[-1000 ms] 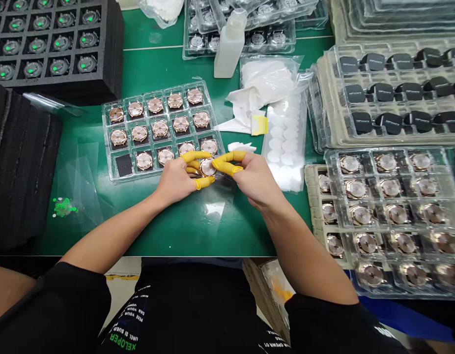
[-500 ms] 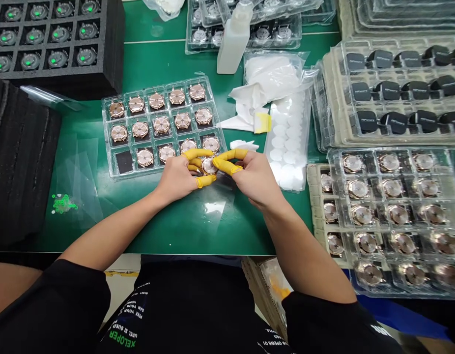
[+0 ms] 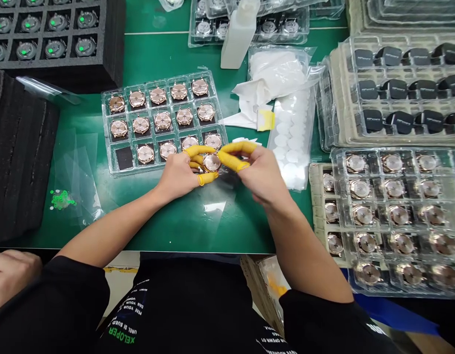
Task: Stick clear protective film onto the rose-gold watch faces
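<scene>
A rose-gold watch case [image 3: 212, 162] is pinched between my two hands just above the green mat. My left hand [image 3: 181, 173] grips it from the left with fingers in yellow finger cots. From the right, my right hand [image 3: 259, 169] has its cotted thumb and forefinger closed on the case's edge. Just behind the hands lies a clear plastic tray [image 3: 113, 164] with rows of similar watch cases; its front-left cell holds only a black pad.
Stacked trays of rose-gold cases [image 3: 389, 216] and of black parts [image 3: 397, 88] fill the right. White round pads [image 3: 290, 142], wipes and a white bottle [image 3: 239, 34] lie behind. Black foam trays [image 3: 50, 39] sit at left, with clear film sheets [image 3: 76, 167] and small green rings [image 3: 61, 199].
Both hands have kept hold of the watch case and shifted slightly right and away; the case now faces up more between the fingers. The view has tilted a little.
</scene>
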`<state>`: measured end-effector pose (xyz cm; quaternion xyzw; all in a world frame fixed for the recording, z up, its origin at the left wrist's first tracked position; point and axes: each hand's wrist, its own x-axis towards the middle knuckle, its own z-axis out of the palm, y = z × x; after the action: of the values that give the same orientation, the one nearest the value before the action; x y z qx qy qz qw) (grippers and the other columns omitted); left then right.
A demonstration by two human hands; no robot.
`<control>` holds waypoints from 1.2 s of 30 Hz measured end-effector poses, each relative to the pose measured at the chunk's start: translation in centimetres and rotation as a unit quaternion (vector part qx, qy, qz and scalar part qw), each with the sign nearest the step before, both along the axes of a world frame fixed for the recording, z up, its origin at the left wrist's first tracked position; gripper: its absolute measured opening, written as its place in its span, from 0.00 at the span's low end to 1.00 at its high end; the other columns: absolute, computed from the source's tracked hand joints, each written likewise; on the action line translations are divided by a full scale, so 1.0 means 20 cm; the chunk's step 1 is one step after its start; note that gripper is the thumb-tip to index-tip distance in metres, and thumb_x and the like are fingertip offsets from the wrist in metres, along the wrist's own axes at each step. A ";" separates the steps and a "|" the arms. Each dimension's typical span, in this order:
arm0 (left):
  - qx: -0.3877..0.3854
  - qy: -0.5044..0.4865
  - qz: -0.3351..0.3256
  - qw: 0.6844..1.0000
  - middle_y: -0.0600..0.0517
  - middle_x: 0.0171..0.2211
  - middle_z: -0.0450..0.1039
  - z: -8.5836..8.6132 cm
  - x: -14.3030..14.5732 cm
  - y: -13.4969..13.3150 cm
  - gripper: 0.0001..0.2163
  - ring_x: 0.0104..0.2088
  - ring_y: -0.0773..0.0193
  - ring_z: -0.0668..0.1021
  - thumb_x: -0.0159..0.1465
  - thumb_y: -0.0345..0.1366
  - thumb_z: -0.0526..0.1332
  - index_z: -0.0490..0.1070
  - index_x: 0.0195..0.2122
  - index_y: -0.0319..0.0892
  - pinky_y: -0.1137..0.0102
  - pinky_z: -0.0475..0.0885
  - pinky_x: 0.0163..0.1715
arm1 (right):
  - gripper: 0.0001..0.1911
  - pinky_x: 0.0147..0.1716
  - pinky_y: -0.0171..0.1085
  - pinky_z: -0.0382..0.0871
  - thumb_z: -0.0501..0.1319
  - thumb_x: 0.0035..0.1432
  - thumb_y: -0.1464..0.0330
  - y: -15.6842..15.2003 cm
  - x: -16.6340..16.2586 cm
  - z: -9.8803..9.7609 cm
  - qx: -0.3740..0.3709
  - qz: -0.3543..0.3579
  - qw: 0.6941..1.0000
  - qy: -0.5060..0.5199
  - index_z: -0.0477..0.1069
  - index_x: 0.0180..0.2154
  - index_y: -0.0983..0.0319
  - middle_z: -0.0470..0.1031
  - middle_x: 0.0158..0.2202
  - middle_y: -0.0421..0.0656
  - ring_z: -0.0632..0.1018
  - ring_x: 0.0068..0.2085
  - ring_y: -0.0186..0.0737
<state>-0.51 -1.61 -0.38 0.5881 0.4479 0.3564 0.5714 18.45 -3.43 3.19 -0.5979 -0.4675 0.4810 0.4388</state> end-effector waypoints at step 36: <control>0.003 -0.009 -0.023 1.000 0.54 0.30 0.80 -0.01 -0.01 0.01 0.27 0.29 0.67 0.81 0.51 0.36 0.76 0.79 0.54 0.41 0.72 0.78 0.33 | 0.34 0.13 0.32 0.52 0.75 0.40 0.38 0.03 -0.03 -0.05 -0.105 0.061 0.987 0.107 0.74 0.32 0.60 0.68 0.19 0.36 0.64 0.16 0.29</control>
<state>-0.70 -1.51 -0.66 0.5968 0.4279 0.3503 0.5814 17.79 -2.78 2.26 -0.5562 -0.3998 0.6148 0.3910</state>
